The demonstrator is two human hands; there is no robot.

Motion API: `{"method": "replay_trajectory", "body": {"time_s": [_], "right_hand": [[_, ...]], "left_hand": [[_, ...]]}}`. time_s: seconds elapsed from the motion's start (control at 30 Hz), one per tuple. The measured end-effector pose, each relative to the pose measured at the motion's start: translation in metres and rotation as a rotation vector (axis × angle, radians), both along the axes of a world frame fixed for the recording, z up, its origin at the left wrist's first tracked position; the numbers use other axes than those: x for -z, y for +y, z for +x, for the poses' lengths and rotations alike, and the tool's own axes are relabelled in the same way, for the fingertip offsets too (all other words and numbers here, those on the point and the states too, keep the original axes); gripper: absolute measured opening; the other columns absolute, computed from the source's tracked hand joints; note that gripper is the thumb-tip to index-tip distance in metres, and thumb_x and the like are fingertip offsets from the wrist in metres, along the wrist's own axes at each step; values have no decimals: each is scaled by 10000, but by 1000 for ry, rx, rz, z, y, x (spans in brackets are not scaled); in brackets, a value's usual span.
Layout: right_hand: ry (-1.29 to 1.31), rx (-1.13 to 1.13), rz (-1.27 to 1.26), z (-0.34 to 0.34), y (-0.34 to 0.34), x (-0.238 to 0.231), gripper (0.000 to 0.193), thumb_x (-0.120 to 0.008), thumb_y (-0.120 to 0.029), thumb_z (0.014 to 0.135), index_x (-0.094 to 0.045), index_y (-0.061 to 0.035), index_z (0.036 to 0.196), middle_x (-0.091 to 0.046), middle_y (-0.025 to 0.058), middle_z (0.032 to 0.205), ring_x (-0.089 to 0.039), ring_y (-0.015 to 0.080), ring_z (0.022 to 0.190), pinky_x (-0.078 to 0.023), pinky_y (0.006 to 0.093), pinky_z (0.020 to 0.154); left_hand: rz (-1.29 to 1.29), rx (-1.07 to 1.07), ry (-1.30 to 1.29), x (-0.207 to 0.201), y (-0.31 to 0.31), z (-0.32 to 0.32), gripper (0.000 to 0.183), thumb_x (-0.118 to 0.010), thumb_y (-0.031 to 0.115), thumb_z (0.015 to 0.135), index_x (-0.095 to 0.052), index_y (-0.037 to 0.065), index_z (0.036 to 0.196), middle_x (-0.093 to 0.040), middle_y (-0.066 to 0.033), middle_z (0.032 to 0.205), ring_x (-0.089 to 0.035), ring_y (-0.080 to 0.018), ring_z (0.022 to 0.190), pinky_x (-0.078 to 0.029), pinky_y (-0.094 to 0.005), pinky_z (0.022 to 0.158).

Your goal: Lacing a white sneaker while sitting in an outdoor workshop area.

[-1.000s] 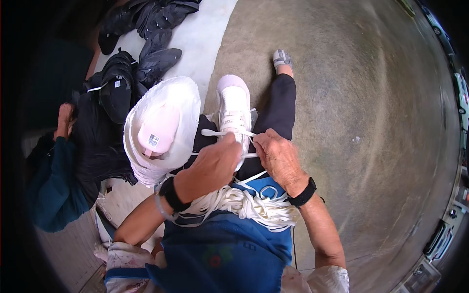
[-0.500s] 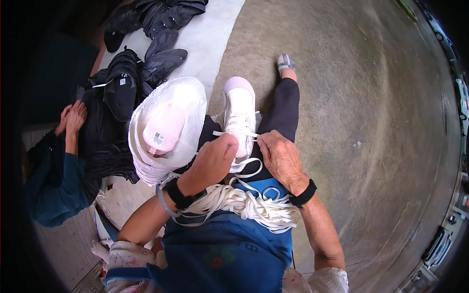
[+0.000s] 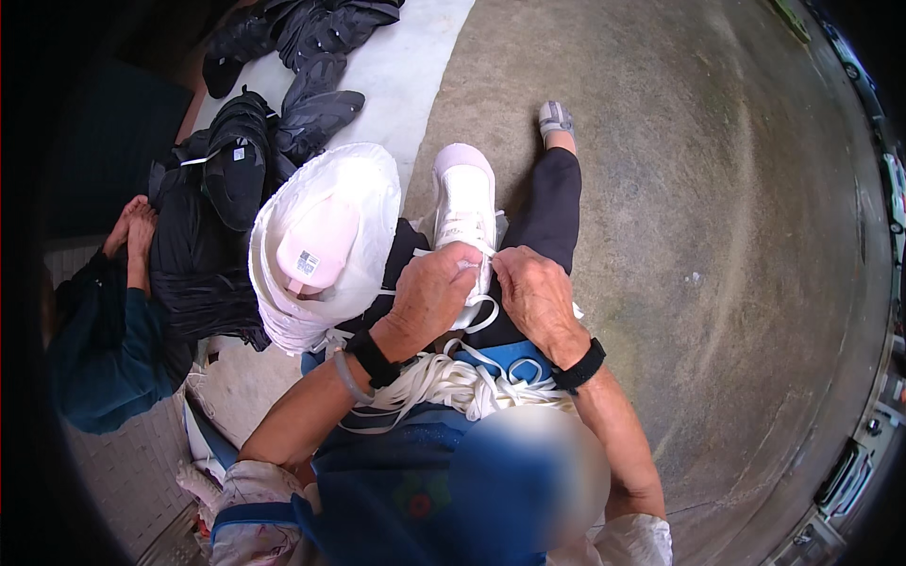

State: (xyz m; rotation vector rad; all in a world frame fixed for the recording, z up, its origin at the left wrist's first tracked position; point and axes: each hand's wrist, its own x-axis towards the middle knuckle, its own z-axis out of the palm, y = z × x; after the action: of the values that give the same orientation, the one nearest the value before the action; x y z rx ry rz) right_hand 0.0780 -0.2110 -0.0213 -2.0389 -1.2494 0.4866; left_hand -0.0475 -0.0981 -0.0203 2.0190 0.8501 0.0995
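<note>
A white shoe with a pale pink toe rests between my legs, toe pointing away from me. Over its lacing, my left hand and my right hand are close together, fingers pinched on the white shoelace. A loop of that lace hangs below my fingers along the shoe's heel end. The exact pinch points are partly hidden behind my fingers. On my lap, over a blue apron, lies a tangled bundle of white laces.
Left of the shoe stands a white bundle with a pink insole showing. Black shoes are heaped beyond it, with more on a white sheet. At far left are another person's hands. Concrete floor spreads rightward.
My left hand has moved up and inward over the shoe's lacing, and my right hand stays near, drawing the hands closer. The lace ends that stretched sideways are now mostly behind my fingers.
</note>
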Motion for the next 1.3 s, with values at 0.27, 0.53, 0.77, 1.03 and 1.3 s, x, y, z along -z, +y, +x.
{"method": "replay_trajectory", "body": {"time_s": [0.27, 0.53, 0.77, 1.03, 1.3], "right_hand": [[-80, -42, -158, -2, 3, -11, 79, -562, -40, 813, -567, 12, 873, -622, 204, 876, -639, 413, 765, -522, 477, 677], [-75, -83, -131, -2, 8, 1, 91, -553, -34, 814, -561, 21, 886, -620, 227, 857, -641, 413, 753, -523, 480, 670], [-115, 31, -142, -14, 3, -13, 90, -558, -38, 809, -558, 0, 891, -617, 201, 846, -641, 399, 722, -521, 470, 644], [-132, 25, -108, -14, 7, -7, 81, -562, -39, 809, -561, -21, 889, -613, 181, 851, -642, 386, 718, -513, 467, 633], [97, 13, 9, -10, -1, -9, 182, -666, -124, 789, -576, -22, 911, -619, 189, 887, -638, 389, 756, -515, 468, 650]], "left_hand": [[201, 76, -72, -2, 1, -1, 161, -644, 116, 836, -628, 80, 992, -637, -158, 685, -658, -297, 646, -492, -354, 581], [196, 75, -72, 0, 2, 1, 153, -652, 133, 834, -620, 83, 975, -636, -170, 690, -654, -336, 671, -491, -383, 580], [227, 96, 67, -8, 1, 8, 119, -613, 177, 852, -572, 101, 933, -640, -174, 709, -642, -388, 708, -497, -479, 630], [357, 125, -36, 2, -1, 5, 137, -623, 148, 854, -556, 85, 957, -623, -154, 650, -636, -366, 631, -484, -452, 552], [449, 250, 163, -18, -1, 3, 143, -573, 168, 890, -537, 30, 912, -613, -164, 625, -629, -369, 604, -483, -449, 534]]}}
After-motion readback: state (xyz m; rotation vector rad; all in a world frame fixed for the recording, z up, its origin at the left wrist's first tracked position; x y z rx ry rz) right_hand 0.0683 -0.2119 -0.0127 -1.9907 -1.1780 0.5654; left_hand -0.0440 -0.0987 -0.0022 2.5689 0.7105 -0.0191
